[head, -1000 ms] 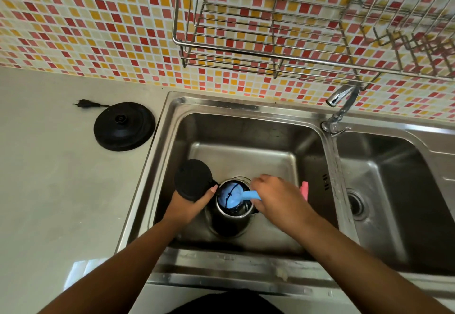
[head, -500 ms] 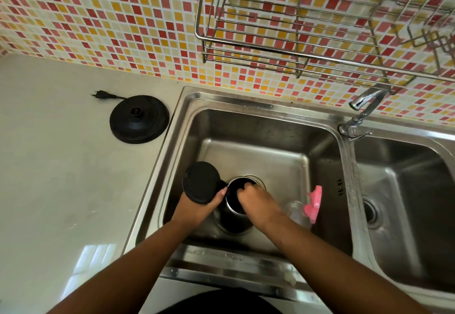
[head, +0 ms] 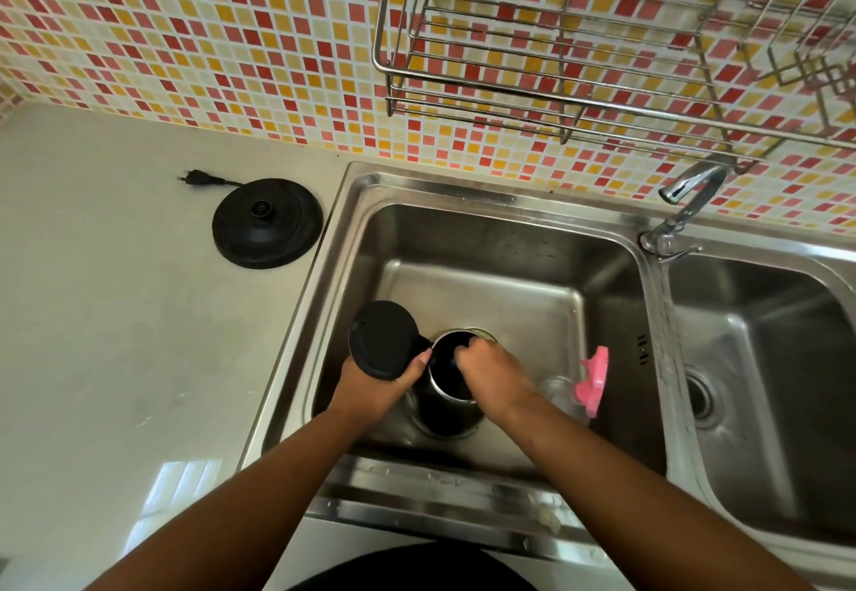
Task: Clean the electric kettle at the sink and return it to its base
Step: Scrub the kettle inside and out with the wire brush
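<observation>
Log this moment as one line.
phase: cleaning kettle interior; left hand: grips kettle, lid open; right hand: curled into kettle mouth; kettle: in sink; base: on counter

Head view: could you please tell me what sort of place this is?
Probably a home kitchen: a double stainless sink with a tap, a mosaic-tiled wall, and a wire dish rack mounted above.

Mosaic tile wall [head: 194, 39], pale countertop [head: 116, 335], wire rack [head: 579, 80].

The right grip [head: 493, 372] curls into the kettle [head: 442, 405] mouth, hiding whatever it perhaps holds; fingertips unseen.
</observation>
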Tool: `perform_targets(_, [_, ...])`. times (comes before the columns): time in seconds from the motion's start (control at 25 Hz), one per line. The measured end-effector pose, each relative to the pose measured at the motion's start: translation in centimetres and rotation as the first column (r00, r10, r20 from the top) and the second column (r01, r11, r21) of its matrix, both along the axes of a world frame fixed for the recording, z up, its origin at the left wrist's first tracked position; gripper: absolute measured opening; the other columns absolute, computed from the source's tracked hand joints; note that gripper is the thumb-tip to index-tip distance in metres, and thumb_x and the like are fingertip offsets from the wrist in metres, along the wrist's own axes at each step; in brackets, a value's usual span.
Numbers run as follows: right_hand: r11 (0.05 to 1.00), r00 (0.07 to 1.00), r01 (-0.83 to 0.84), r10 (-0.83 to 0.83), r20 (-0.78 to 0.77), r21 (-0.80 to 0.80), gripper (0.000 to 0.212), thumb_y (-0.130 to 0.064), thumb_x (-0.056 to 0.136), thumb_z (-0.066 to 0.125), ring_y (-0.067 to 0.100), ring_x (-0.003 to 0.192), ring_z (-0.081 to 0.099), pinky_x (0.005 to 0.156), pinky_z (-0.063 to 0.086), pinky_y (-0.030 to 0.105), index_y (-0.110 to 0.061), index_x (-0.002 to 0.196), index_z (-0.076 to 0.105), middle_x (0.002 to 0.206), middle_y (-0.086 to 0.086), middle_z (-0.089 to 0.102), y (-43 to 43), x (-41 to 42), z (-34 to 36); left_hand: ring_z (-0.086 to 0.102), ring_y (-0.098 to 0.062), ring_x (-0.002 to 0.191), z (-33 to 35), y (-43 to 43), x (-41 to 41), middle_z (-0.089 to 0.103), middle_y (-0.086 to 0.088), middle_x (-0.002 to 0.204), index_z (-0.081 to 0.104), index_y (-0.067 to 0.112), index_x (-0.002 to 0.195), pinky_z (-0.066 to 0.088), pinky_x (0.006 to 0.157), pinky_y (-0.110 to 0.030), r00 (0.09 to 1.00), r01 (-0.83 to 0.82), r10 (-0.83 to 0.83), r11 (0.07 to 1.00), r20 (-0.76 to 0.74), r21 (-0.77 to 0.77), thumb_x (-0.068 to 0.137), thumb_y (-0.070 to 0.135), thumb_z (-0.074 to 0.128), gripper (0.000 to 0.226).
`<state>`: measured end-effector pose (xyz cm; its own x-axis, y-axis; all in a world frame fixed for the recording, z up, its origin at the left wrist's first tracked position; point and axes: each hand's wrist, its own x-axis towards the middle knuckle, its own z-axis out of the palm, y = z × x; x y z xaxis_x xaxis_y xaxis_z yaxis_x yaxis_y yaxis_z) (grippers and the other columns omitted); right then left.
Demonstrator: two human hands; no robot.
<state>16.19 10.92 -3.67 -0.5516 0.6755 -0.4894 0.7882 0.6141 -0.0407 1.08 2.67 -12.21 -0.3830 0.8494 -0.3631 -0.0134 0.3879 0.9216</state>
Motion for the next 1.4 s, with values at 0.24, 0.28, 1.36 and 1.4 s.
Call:
perform_targets(0.24, [0.996, 0.995, 0.083, -0.081, 0.057, -0.031, 0.031, -0.005, 0.09, 0.058, 0.032, 0.112, 0.061, 0.088, 0.051, 0.036, -0.005, 0.12, 0.062, 0.121, 0.016, 0.062, 0.2, -0.8, 0.3, 0.056, -0.008, 0.126, -1.9, 0.0, -0.2, 0.066, 0.019, 0.124, 0.059, 0.035, 0.13, 0.04, 0.113, -0.04, 0.992, -0.049, 0.03, 0.987, -0.122, -0.156, 0.051, 0.08, 0.079, 0.093])
perform_targets(0.28, [0.993, 0.994, 0.108, -0.106, 0.041, -0.042, 0.03, -0.006, 0.088, 0.06, 0.032, 0.111, 0.061, 0.088, 0.05, 0.036, -0.005, 0.118, 0.064, 0.12, 0.016, 0.063, 0.4, -1.1, 0.3, 0.054, -0.009, 0.128, -1.8, 0.0, -0.2, 0.065, 0.02, 0.125, 0.058, 0.036, 0.131, 0.04, 0.114, -0.04, 0.993, -0.052, 0.032, 0.983, -0.115, -0.176, 0.049, 0.082, 0.078, 0.095])
perform_targets(1.36, [0.823, 0.895, 0.373, -0.441, -0.069, -0.429, 0.022, -0.012, 0.089, 0.056, 0.014, 0.047, 0.054, 0.046, 0.043, 0.021, 0.002, 0.098, 0.071, 0.081, 0.017, 0.073, 6.3, 1.2, 5.5, 0.029, -0.007, 0.146, 1.2, 0.2, 0.3, 0.051, 0.014, 0.146, 0.04, 0.029, 0.148, 0.002, 0.124, -0.041, 0.983, 0.001, -0.056, 0.955, -0.177, -0.297, 0.047, 0.091, 0.056, 0.12])
perform_targets(1.4, [0.828, 0.905, 0.363, -0.423, -0.052, -0.426, 0.023, -0.013, 0.089, 0.056, 0.015, 0.051, 0.059, 0.049, 0.047, 0.022, 0.002, 0.098, 0.07, 0.081, 0.015, 0.073, 5.4, 0.7, 4.6, 0.029, -0.007, 0.146, 1.3, 0.2, 0.3, 0.051, 0.014, 0.146, 0.04, 0.028, 0.148, 0.002, 0.124, -0.041, 0.981, -0.004, -0.055, 0.953, -0.184, -0.302, 0.046, 0.092, 0.055, 0.121])
